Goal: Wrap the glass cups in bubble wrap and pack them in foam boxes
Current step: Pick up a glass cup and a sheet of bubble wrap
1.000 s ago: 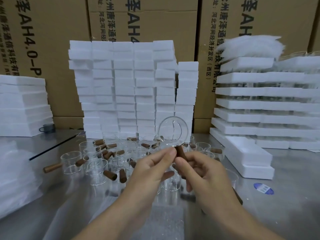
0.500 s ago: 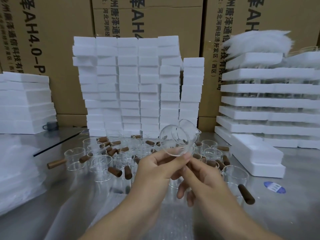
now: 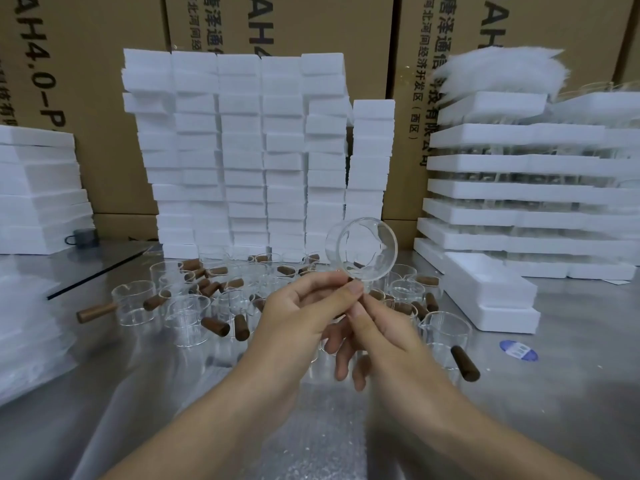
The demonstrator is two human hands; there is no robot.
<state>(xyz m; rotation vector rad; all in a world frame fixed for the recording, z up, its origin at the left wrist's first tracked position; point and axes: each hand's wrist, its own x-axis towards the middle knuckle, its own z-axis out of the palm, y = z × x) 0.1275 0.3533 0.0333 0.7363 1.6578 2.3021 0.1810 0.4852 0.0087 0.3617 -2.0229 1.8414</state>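
Note:
I hold a clear glass cup (image 3: 363,249) up in front of me, its round opening facing me. My left hand (image 3: 298,320) and my right hand (image 3: 377,334) both pinch its brown wooden handle just below the glass; the handle is almost fully hidden by my fingers. Behind my hands, several more glass cups with wooden handles (image 3: 207,299) stand crowded on the metal table. A sheet of bubble wrap (image 3: 325,427) lies on the table under my forearms. An open foam box (image 3: 491,292) sits at the right.
Tall stacks of white foam blocks (image 3: 242,150) rise behind the cups, and foam trays (image 3: 519,202) are piled at the right. More foam (image 3: 38,188) and plastic sheets (image 3: 27,334) lie at the left. Cardboard cartons line the back. One cup (image 3: 446,337) stands near my right hand.
The cup has turned in my fingers, tilting sideways and then back with its opening towards me, and it sits slightly further right. Both hands keep their hold on the handle.

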